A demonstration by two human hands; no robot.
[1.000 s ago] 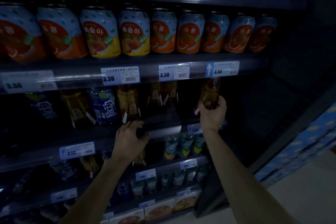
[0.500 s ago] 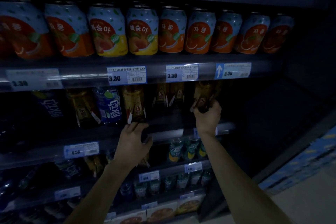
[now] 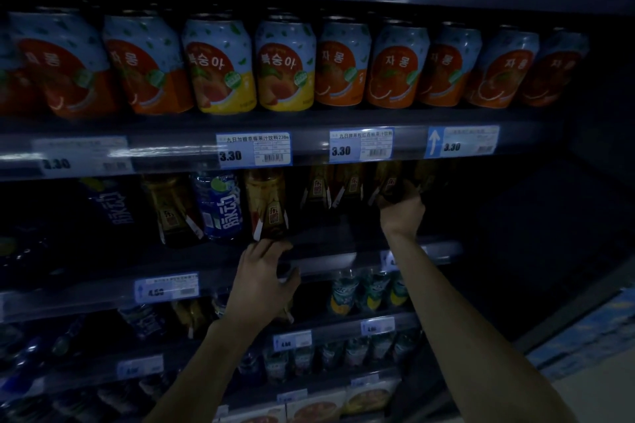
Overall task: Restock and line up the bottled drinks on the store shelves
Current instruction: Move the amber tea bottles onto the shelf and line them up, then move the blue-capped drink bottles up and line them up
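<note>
On the dark second shelf [image 3: 336,259], my right hand [image 3: 400,213] is shut on a brown tea bottle [image 3: 390,182], held upright at the right end of a row of two like bottles [image 3: 318,187]. My left hand [image 3: 263,282] is at the shelf's front edge. Its fingertips reach the foot of another brown tea bottle [image 3: 268,203] that stands further forward, and its thumb is spread below the rail. To the left of that bottle stand a blue drink bottle [image 3: 221,206] and one more brown bottle [image 3: 171,213].
Several fruit-drink cans [image 3: 285,65] line the shelf above, over price tags marked 3.30 [image 3: 254,149]. Green-labelled bottles [image 3: 371,288] fill the shelf below, with more drinks lower down. A dark shelf wall closes the right side, and pale floor [image 3: 601,385] shows at bottom right.
My right hand has carried the brown bottle leftward and deeper into the shelf, up to the row. My left hand has risen slightly from the shelf edge towards the front bottle's foot.
</note>
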